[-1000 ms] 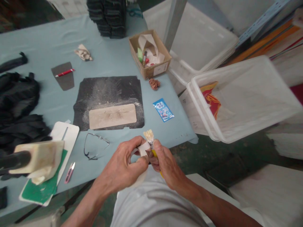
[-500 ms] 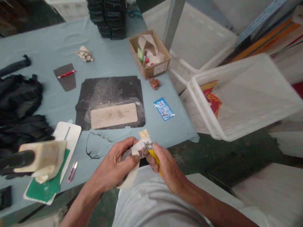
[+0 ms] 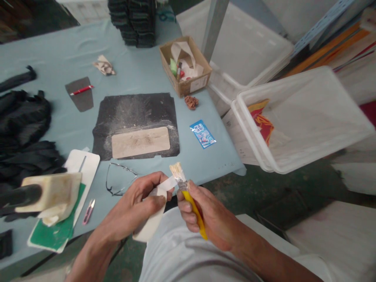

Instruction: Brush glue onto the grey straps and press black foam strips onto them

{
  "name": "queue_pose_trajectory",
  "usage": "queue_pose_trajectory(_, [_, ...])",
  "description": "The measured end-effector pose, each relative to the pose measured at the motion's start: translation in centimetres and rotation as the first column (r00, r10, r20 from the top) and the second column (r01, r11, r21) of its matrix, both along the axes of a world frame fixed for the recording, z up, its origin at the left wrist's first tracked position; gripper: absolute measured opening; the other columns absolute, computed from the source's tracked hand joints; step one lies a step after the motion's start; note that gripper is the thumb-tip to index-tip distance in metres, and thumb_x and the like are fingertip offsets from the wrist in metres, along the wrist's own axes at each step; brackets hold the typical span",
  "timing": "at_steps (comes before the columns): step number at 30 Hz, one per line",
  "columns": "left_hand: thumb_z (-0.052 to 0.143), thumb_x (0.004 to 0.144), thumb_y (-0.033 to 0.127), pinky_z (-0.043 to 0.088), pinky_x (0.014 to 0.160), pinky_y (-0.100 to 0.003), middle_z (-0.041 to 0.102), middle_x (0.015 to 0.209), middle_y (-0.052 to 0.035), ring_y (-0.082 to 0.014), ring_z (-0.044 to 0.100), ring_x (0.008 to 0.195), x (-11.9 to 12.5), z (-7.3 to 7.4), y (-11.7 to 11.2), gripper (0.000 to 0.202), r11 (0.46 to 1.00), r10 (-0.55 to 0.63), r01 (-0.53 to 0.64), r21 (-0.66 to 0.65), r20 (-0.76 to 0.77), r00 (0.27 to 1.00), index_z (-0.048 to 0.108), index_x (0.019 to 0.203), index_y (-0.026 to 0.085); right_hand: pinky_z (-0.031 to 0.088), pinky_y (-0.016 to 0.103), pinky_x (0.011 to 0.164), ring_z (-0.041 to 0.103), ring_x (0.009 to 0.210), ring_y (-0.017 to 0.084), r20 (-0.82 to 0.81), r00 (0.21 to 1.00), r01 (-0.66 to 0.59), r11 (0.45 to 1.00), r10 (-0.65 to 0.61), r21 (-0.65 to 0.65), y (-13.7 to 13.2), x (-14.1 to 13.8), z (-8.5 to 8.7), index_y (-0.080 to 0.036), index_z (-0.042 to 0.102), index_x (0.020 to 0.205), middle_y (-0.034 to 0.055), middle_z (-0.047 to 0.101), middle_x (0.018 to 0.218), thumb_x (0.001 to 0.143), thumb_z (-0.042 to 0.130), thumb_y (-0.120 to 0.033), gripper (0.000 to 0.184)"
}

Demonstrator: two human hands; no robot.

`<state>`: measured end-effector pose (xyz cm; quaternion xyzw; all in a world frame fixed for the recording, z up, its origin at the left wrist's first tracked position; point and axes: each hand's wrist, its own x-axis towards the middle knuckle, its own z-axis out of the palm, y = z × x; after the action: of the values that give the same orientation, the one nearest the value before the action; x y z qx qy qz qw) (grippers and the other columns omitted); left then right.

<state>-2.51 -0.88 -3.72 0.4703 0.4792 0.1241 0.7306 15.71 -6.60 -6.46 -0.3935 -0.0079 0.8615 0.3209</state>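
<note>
My right hand (image 3: 202, 209) is closed around the yellow handle of a paintbrush (image 3: 192, 207), whose pale bristles point up and away from me. My left hand (image 3: 143, 203) grips a roll of whitish tape (image 3: 152, 225); its fingers hide part of the roll. A short strip of the tape stretches from the left fingers toward the brush's metal collar, and its end seems to touch the collar. Both hands are over my lap at the table's near edge. Eyeglasses (image 3: 120, 180) lie just beyond my left hand.
On the blue-covered table (image 3: 138, 76) lie a dusty black sheet (image 3: 135, 109) bearing a beige board (image 3: 141, 143), a blue packet (image 3: 203, 134), thread snips (image 3: 88, 211) and a glue container (image 3: 53, 192). A cardboard box (image 3: 185, 88) stands beyond; white bins (image 3: 305, 121) are at right.
My hands have moved slightly apart, with more of the yellow handle showing. The tape roll has shifted left and down, and the strip at the brush collar looks longer.
</note>
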Motion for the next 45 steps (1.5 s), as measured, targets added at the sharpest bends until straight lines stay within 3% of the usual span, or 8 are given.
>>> queue_pose_trajectory(4, [0.059, 0.073, 0.032, 0.045, 0.076, -0.031, 0.061, 0.081, -0.0006, -0.0202, 0.055, 0.082, 0.1, 0.3, -0.1, 0.014, 0.999, -0.007, 0.008, -0.036, 0.040, 0.999, 0.061, 0.082, 0.021, 0.020, 0.017, 0.039, 0.026, 0.045, 0.003, -0.097, 0.994, -0.030, 0.994, 0.041, 0.109, -0.4, 0.4, 0.0, -0.020, 0.056, 0.091, -0.0092, 0.042, 0.066, 0.078, 0.076, -0.074, 0.060])
queue_pose_trajectory(7, [0.060, 0.071, 0.031, 0.044, 0.076, -0.031, 0.060, 0.080, -0.0004, -0.0198, 0.054, 0.079, 0.4, 0.6, 0.0, 0.015, 0.999, -0.011, 0.013, -0.039, 0.037, 0.999, 0.061, 0.081, 0.021, 0.014, 0.017, 0.036, 0.016, 0.042, 0.003, -0.085, 0.995, -0.030, 0.984, 0.045, 0.176, -0.8, 0.5, -0.3, -0.020, 0.056, 0.091, -0.0114, 0.037, 0.060, 0.085, 0.072, -0.073, 0.056])
queue_pose_trajectory(12, [0.059, 0.070, 0.032, 0.043, 0.076, -0.031, 0.059, 0.079, 0.0003, -0.0193, 0.053, 0.079, 0.7, 0.9, 0.1, 0.015, 1.000, -0.006, 0.006, -0.019, 0.016, 1.000, 0.061, 0.080, 0.021, 0.009, 0.017, 0.036, 0.010, 0.043, 0.003, -0.028, 0.999, -0.010, 0.980, 0.016, 0.200, -0.8, 0.4, -0.4, -0.020, 0.054, 0.086, -0.0128, 0.028, 0.057, 0.083, 0.071, -0.075, 0.057])
queue_pose_trajectory(19, [0.063, 0.081, 0.044, 0.038, 0.064, -0.028, 0.056, 0.074, 0.0010, -0.0161, 0.047, 0.071, 1.8, 0.1, -0.4, 0.025, 0.999, 0.040, -0.040, 0.012, -0.056, 0.998, 0.059, 0.080, 0.020, 0.009, 0.018, 0.037, 0.010, 0.042, 0.003, 0.023, 0.999, -0.042, 0.996, 0.040, 0.080, -0.1, 0.6, -0.1, -0.022, 0.047, 0.080, -0.0133, 0.030, 0.053, 0.076, 0.071, -0.077, 0.060])
queue_pose_trajectory(28, [0.065, 0.092, 0.057, 0.042, 0.070, -0.028, 0.061, 0.076, 0.0011, -0.0155, 0.054, 0.075, 1.8, -1.7, -0.8, 0.040, 0.987, 0.109, -0.099, 0.125, -0.073, 0.991, 0.062, 0.080, 0.019, 0.015, 0.019, 0.039, 0.018, 0.044, 0.003, 0.182, 0.983, -0.042, 0.969, -0.003, 0.245, 0.0, 0.2, -1.0, -0.021, 0.045, 0.077, -0.0114, 0.035, 0.056, 0.082, 0.068, -0.078, 0.061])
queue_pose_trajectory(39, [0.063, 0.093, 0.062, 0.032, 0.055, -0.026, 0.049, 0.062, 0.0038, -0.0115, 0.041, 0.060, 2.1, -2.0, -1.1, 0.047, 0.982, 0.180, -0.172, 0.084, -0.096, 0.979, 0.055, 0.073, 0.020, 0.018, 0.019, 0.039, 0.022, 0.044, 0.003, 0.184, 0.982, -0.015, 0.950, -0.044, 0.311, 0.0, -0.3, -1.3, -0.021, 0.044, 0.074, -0.0106, 0.035, 0.056, 0.087, 0.067, -0.074, 0.059])
queue_pose_trajectory(45, [0.065, 0.092, 0.059, 0.037, 0.058, -0.026, 0.052, 0.066, 0.0024, -0.0122, 0.044, 0.063, 2.3, -1.8, -1.0, 0.044, 0.978, 0.186, -0.180, 0.106, -0.047, 0.981, 0.058, 0.075, 0.019, 0.017, 0.018, 0.038, 0.019, 0.043, 0.003, 0.120, 0.993, -0.013, 0.954, -0.024, 0.300, -0.3, -0.2, -1.7, -0.021, 0.044, 0.078, -0.0120, 0.034, 0.056, 0.087, 0.068, -0.074, 0.058])
